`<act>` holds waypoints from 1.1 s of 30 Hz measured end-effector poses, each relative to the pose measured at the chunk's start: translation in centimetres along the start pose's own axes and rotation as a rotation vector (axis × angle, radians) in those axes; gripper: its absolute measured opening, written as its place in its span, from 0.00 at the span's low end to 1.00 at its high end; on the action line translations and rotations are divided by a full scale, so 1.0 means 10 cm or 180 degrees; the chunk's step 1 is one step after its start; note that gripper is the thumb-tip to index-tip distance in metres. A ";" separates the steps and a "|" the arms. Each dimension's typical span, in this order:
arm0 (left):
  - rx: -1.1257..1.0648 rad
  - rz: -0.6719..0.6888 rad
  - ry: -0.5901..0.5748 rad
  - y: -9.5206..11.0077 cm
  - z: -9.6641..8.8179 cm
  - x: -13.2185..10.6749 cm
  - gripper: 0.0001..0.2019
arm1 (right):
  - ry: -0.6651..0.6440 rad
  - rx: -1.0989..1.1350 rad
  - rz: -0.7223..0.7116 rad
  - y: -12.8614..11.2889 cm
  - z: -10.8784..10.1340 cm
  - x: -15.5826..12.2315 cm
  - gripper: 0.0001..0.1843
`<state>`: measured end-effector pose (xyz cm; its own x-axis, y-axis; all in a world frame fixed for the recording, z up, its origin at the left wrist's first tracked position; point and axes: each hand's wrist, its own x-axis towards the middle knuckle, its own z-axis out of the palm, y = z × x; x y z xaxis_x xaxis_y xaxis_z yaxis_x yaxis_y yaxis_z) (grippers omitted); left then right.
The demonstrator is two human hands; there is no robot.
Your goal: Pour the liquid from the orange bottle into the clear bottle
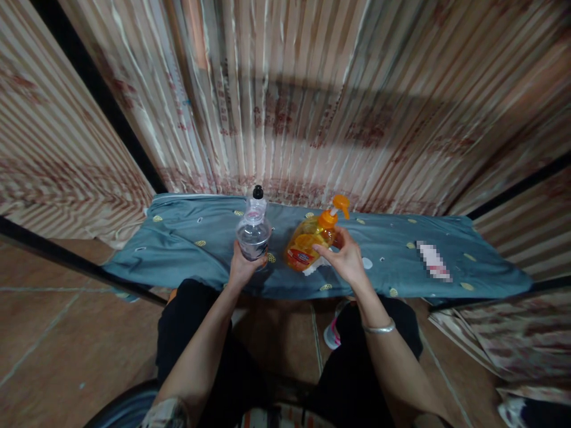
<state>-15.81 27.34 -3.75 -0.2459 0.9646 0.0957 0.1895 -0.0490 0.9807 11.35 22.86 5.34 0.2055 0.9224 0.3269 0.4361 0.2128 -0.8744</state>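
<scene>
a clear bottle [254, 232] with a black top stands roughly upright, its lower part partly covered; just right of the clear bottle, apart from it, a see-through orange pump bottle [307, 238] with a red label patch and orange pump head tilts away from it

We note a teal cloth [173, 238] with small yellow motifs, spread over a narrow surface. Toward its right end, 1 pixelated item [432, 261], identity unreadable to us. Further in, 1 round white patch [367, 263]; print or object, we cannot tell. Behind, we see a pleated beige curtain [285, 119], reddish print. Dark poles [98, 89] slant at both sides. Below, brown floor tiles [40, 327], pale joints.
</scene>
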 end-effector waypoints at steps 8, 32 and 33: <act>-0.0107 0.0170 0.0388 -0.06 -0.49 -0.50 0.35 | 0.0133 0.0255 0.0048 -0.01 -0.15 -0.14 0.34; -0.0813 -0.0063 -0.2241 0.55 0.35 -0.85 0.33 | 0.0068 0.0151 0.0164 -0.35 -0.03 -0.49 0.21; -0.0821 -0.0072 -0.2235 0.56 0.33 -0.85 0.33 | 0.0062 0.0219 0.0213 -0.39 0.02 -0.50 0.21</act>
<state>-9.52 19.77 0.41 0.4341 0.9004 0.0282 -0.0586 -0.0031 0.9983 8.51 17.50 7.04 0.2494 0.9290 0.2733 0.3597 0.1732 -0.9168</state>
